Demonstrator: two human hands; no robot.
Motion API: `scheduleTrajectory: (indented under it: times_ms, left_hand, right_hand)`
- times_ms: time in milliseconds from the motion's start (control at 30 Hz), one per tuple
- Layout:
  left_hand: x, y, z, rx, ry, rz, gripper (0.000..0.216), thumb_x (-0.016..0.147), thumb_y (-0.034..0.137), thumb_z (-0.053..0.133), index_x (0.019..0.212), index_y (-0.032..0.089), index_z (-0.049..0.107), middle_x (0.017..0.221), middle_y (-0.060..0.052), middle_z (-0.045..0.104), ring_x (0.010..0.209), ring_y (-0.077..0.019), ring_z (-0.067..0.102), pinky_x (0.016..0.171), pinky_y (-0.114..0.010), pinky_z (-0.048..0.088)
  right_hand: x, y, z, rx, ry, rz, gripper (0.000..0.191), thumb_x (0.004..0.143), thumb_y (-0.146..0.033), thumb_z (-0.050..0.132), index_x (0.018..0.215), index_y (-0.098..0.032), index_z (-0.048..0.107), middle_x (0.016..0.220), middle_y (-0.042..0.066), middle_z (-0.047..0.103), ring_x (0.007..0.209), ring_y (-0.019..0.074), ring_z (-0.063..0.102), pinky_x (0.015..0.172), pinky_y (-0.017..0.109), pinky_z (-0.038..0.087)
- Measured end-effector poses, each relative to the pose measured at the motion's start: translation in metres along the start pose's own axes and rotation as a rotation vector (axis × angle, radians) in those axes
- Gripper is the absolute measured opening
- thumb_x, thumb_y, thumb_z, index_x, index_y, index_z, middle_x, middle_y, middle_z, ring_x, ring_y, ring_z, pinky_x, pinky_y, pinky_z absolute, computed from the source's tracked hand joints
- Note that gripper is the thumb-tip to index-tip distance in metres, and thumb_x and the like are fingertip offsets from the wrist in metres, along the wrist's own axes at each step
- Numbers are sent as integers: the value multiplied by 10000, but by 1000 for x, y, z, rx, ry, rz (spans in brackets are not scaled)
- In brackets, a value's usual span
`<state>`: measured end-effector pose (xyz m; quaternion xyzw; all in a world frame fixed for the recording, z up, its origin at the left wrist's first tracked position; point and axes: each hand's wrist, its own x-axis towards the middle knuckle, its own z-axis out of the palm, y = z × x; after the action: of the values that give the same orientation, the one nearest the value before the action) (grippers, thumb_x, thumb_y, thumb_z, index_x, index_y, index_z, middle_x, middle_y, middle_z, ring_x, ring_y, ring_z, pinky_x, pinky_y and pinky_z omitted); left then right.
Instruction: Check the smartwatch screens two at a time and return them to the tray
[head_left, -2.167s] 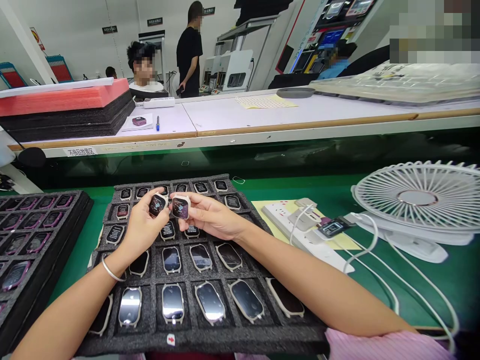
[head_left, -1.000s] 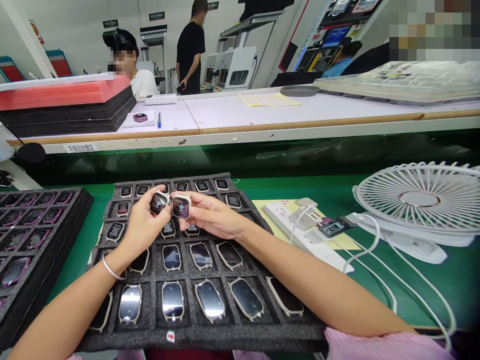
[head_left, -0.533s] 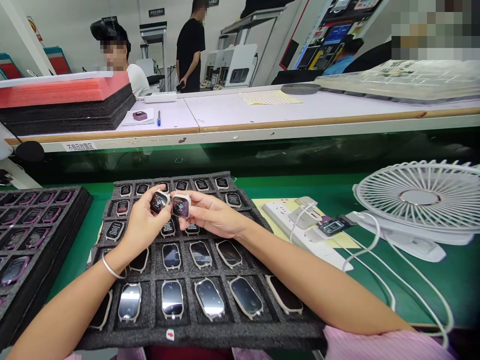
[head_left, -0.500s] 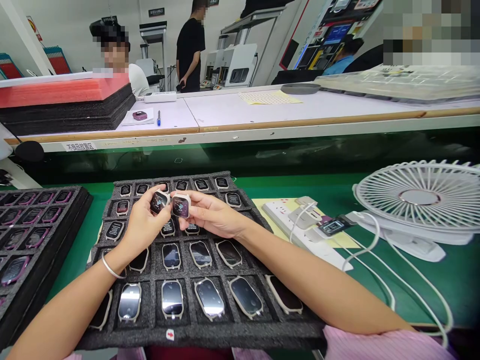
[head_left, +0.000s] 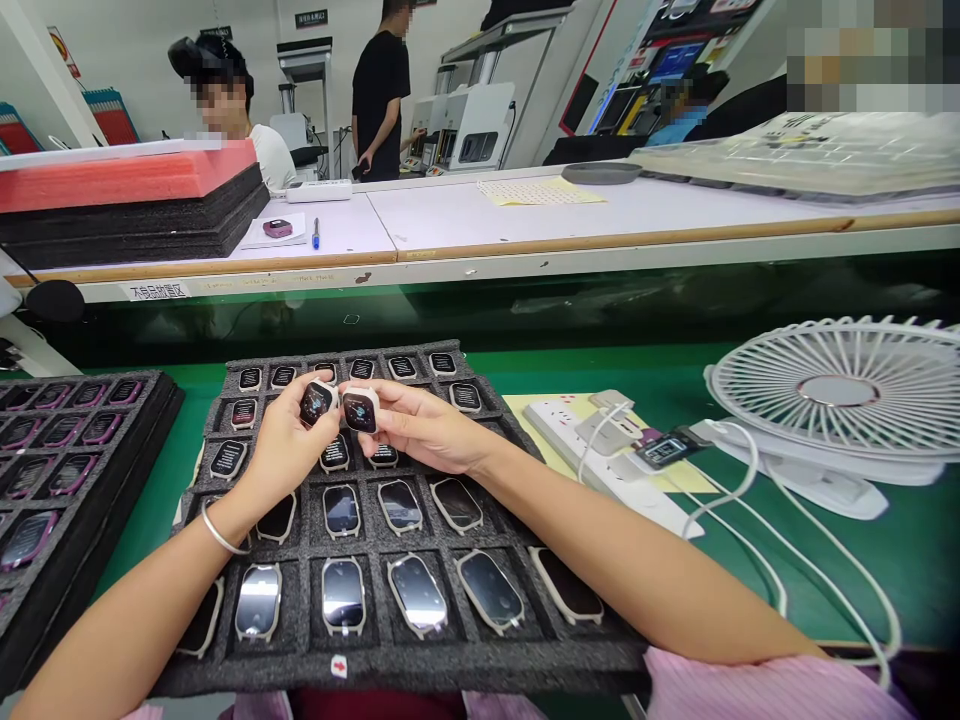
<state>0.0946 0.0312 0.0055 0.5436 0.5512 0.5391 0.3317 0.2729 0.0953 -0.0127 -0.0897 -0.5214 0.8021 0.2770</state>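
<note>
Above the black foam tray, my left hand pinches a strapless smartwatch with a pale case and a lit screen. Right beside it, my right hand grips a second smartwatch, its screen also lit and facing me. The two watches are held side by side, almost touching. In the tray's compartments lie several more pale watches; the back rows show white text on their screens, while a front-row watch looks dark and reflective. My hands and forearms cover some compartments.
To the left stands another foam tray of purple-cased watches. On the right are a white power strip, looping cables and a white fan. Behind runs a raised shelf with foam sheets and a pen. Several people are beyond it.
Both hands keep hold of their watches in nearly the same place. The screen of the right-hand watch has turned slightly. In the background, the seated person at left has turned the head.
</note>
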Motion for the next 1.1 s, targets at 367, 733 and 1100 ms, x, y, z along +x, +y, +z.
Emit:
scheduleTrajectory:
  times_ms: [367,733,1100]
  left_hand:
    - [9,-2,-4,-489,-66,-374,452,811,379,660,1194,166,547,779,-18,669,452,-80,555,445,-207,454]
    - [8,0,-4,-537,-97,-370,321,848,359,604,1109,183,545,842,-54,711,623,-162,704,642,-299,584]
    - [7,-4,-4,-507,-98,-383,405,842,375,604,1191,179,544,942,-58,696,649,-181,726,657,-317,589]
  right_hand:
    - [11,-2,-6,106,288,135,221,974,-321,503,1139,-199,585,976,86,752,698,158,705,667,276,503]
    - [10,2,-6,98,336,96,152,986,-308,496,1036,-197,588,851,62,741,671,169,721,686,310,550]
    - [9,4,-5,-9,403,117,184,1013,-294,449,1056,-195,598,861,62,749,682,158,729,683,292,554]
